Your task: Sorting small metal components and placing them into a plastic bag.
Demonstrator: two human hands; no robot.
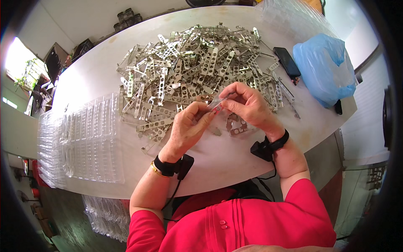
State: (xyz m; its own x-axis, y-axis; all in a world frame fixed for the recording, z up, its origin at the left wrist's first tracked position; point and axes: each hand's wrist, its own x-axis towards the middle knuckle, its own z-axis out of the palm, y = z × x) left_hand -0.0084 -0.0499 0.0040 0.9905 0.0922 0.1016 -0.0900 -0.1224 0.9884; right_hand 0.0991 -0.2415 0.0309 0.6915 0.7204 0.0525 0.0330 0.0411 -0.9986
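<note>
Both of my hands meet over the near edge of a large heap of flat metal strips (184,71) with rows of round holes. Between them is a small clear plastic piece with red marks, which looks like a little bag (215,103). My left hand (187,127) pinches its lower left side, with thumb and fingers closed. My right hand (251,106) pinches the upper right side, its fingers curled in. Whether anything is inside the plastic is hidden by my fingers. Just below my right hand lies a bent metal piece with holes (237,127) on the white table (218,168).
Stacked clear plastic trays (93,140) stand at the table's left, and more clear plastic (291,17) lies at the far right. A blue plastic bag (324,69) and a black phone (287,62) sit right of the heap. Black cables (268,185) hang from my wrist straps.
</note>
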